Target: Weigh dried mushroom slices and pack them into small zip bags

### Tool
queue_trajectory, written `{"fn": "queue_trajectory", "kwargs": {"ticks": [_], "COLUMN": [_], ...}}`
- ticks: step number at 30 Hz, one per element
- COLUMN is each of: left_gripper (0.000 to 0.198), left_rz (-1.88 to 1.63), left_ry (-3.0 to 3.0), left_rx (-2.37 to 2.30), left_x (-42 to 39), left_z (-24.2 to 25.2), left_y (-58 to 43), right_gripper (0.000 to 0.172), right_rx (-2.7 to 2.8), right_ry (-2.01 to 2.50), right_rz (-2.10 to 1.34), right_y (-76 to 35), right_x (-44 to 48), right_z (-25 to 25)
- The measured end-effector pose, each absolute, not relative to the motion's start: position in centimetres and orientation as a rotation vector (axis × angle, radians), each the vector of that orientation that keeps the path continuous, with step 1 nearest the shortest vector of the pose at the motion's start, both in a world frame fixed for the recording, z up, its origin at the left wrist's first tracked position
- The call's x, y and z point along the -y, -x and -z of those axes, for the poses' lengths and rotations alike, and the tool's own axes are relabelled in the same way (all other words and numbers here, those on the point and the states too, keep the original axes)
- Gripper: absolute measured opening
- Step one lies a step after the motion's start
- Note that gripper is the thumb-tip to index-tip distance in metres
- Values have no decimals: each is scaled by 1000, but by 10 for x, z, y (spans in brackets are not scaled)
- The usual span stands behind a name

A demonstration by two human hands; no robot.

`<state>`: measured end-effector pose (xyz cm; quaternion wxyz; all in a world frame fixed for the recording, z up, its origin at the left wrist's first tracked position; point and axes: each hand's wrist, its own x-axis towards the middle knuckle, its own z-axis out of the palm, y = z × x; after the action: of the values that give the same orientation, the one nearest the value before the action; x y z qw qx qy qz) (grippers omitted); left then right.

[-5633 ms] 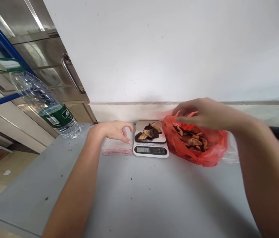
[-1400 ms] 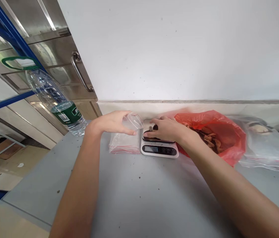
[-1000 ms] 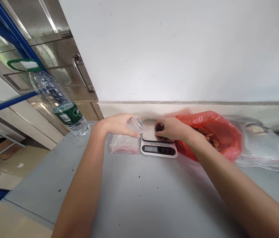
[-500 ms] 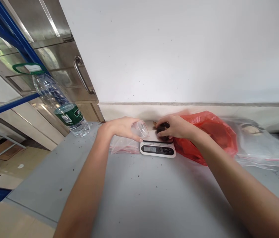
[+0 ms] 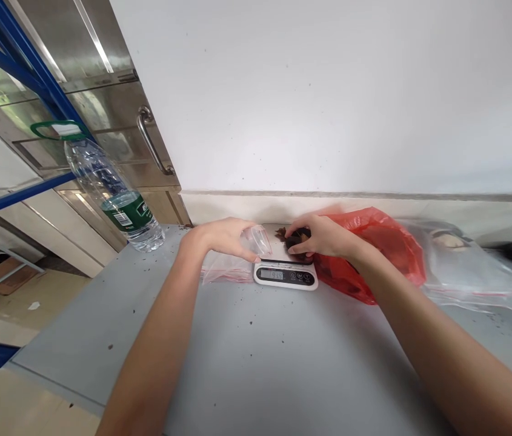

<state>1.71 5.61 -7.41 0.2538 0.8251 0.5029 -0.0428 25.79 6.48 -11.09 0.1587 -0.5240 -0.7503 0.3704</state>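
My left hand (image 5: 227, 235) is closed around a small clear plastic cup (image 5: 262, 241), tilted over the left side of a white digital scale (image 5: 259, 281). My right hand (image 5: 326, 235) grips a dark brown, rounded lump (image 5: 292, 241) by its sides, at the right part of the scale's plate. What kind of lump it is, I cannot make out. Brown flaky bits (image 5: 280, 232) lie just left of it. The scale's display is lit, its digits too blurred to read surely. The lump's underside is hidden.
A crumpled red plastic bag (image 5: 385, 233) lies right of the scale, with clear zip bags (image 5: 474, 272) beyond it. More clear bags (image 5: 226, 269) sit under my left wrist. A large water bottle (image 5: 123, 209) stands at the grey table's (image 5: 101, 315) left, near the wall.
The scale's reading has changed from what looks like 888 to other digits. Both hands keep nearly the same place; more brown bits show beside the lump. The view has shifted slightly.
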Motion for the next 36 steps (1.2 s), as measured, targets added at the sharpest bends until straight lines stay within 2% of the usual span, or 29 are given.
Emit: {"fn": "queue_trajectory", "kwargs": {"ticks": [6, 12, 19, 24, 29, 36], "left_gripper": [82, 87, 75, 71, 68, 56], "left_rz": [155, 173, 103, -5, -109, -176], "left_ry": [-2235, -2242, -2255, -2258, -2239, -2223], "left_rx": [-1390, -1396, -1344, -1241, -1175, -1119], "left_x": [-54, -52, -51, -50, -50, -49], "left_z": [72, 70, 72, 75, 75, 70], "left_y": [-21, -24, -34, -41, -34, -27], "right_gripper": [17, 32, 38, 28, 27, 29], "right_rx": [2159, 2115, 2102, 2162, 1977, 1831], "right_ry": [1471, 1417, 1243, 1197, 933, 854], "right_rz": [-1001, -1030, -987, -938, -1123, -1242], "right_y": [-263, -275, -274, -257, -251, -250], "right_x": [-66, -65, -60, -52, -50, -49], "right_z": [110, 102, 92, 89, 93, 96]}}
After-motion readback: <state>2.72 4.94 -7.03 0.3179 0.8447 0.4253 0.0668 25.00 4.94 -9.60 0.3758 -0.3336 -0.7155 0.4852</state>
